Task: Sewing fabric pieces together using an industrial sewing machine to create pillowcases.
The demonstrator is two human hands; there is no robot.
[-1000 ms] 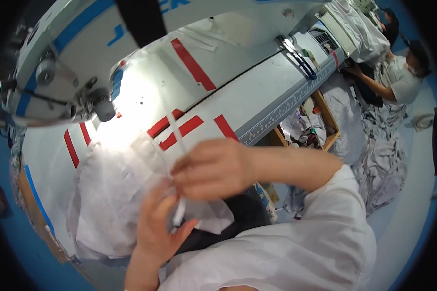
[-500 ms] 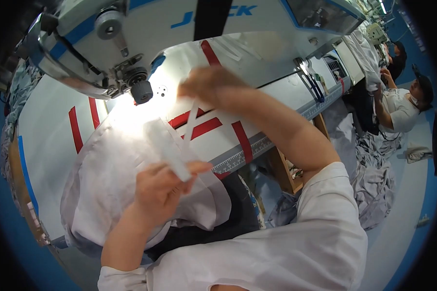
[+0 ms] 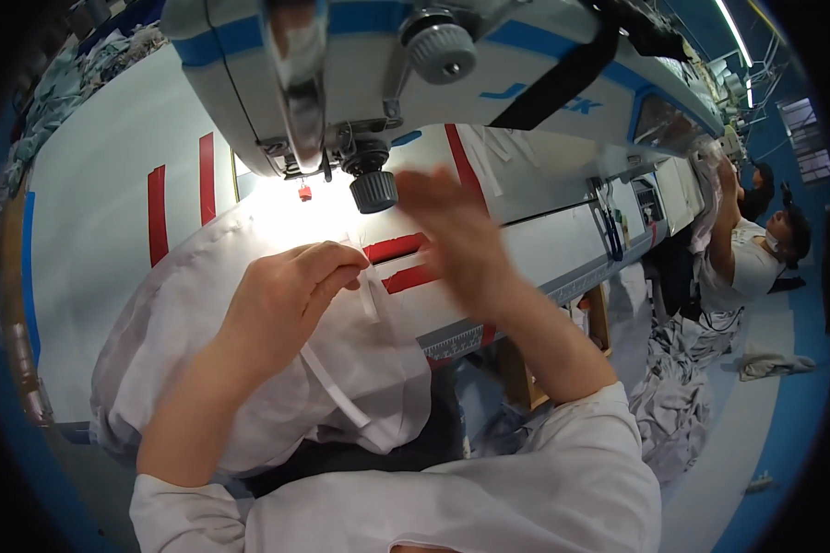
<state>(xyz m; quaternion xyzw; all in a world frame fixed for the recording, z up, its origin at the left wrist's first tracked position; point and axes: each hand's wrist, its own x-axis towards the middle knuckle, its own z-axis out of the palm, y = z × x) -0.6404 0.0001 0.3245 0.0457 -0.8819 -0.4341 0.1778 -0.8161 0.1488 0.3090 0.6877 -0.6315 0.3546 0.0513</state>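
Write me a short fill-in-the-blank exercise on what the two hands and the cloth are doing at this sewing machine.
1. The left hand pinches a narrow white ____ against the white fabric.
2. The right hand, blurred, is held ____, gripping nothing.
3. The stripes of tape on the sewing table beside the fabric are ____.
4. The sewing machine is white and ____.

Missing words: strip; open; red; blue

Single head-worn fisheye view, looking steeply down from just above the sewing machine (image 3: 452,83), whose head fills the frame from 11 to 2 o'clock at very close range. The white desk (image 3: 92,212) curves away toward 9 o'clock. The wearer's forearms enter from 6 o'clock; the aisle floor (image 3: 775,433) recedes at 4 o'clock.
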